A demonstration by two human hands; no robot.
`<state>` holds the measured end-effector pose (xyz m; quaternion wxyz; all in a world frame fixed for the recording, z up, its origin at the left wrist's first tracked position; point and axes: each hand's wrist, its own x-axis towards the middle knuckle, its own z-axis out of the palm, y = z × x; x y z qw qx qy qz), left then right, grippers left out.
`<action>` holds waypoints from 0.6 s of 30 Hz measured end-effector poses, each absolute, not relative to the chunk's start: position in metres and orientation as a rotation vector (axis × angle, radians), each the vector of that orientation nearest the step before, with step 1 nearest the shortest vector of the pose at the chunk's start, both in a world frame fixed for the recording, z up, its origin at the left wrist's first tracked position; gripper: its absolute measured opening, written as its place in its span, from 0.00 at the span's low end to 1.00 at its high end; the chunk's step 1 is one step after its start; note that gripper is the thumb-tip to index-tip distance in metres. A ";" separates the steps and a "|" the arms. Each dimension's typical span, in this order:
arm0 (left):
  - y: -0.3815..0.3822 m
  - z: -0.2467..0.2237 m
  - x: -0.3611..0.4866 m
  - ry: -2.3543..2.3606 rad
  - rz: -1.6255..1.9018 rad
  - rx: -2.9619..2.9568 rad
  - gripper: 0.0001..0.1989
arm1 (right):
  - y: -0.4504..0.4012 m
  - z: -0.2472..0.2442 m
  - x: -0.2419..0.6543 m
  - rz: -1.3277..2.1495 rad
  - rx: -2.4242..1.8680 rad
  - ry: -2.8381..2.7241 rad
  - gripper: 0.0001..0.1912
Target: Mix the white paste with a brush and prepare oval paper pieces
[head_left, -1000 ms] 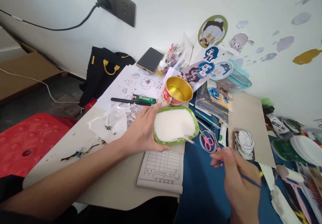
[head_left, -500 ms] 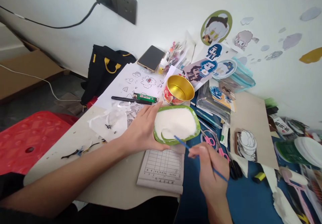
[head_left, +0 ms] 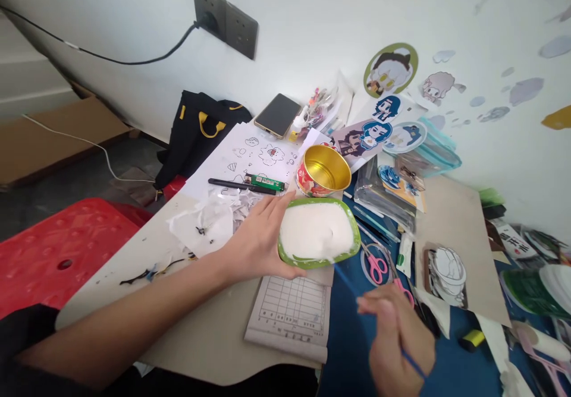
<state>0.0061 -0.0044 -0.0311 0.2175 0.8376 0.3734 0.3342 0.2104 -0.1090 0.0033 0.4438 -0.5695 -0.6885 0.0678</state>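
A green-rimmed dish (head_left: 357,238) full of smooth white material (head_left: 312,230) sits near the table's front, partly over a printed form pad (head_left: 292,311). My left hand (head_left: 261,236) grips its left side, thumb along the near edge and fingers at the far edge. In my right hand (head_left: 399,334) is a thin blue stick (head_left: 345,279), pinched between thumb and fingers. Its tip points to the near right rim and looks whitish, but blur hides whether it touches. Just behind the dish stands an open tin (head_left: 323,171), gold inside with a red printed outside.
Paper scraps (head_left: 214,216), a black pen (head_left: 241,186) and a green box (head_left: 266,182) lie left of the tin. Pink-handled scissors (head_left: 377,268) lie right of the dish. A phone (head_left: 278,114) is farther back; a red stool (head_left: 66,248) stands at left.
The blue stick has drawn back from over the white material to the near right rim, as my right hand moved right and toward me. The white surface shows a new swirl. My left hand still grips the dish.
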 end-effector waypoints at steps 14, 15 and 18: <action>-0.004 -0.036 0.006 1.025 0.980 2.324 0.57 | -0.100 -0.002 0.194 0.000 -1.242 -1.974 0.09; -0.004 -0.036 0.006 1.030 0.979 2.323 0.57 | -0.098 -0.001 0.197 -0.049 -1.288 -1.956 0.09; -0.004 -0.034 0.005 1.031 0.937 2.311 0.57 | -0.101 0.002 0.204 -0.175 -1.410 -1.876 0.09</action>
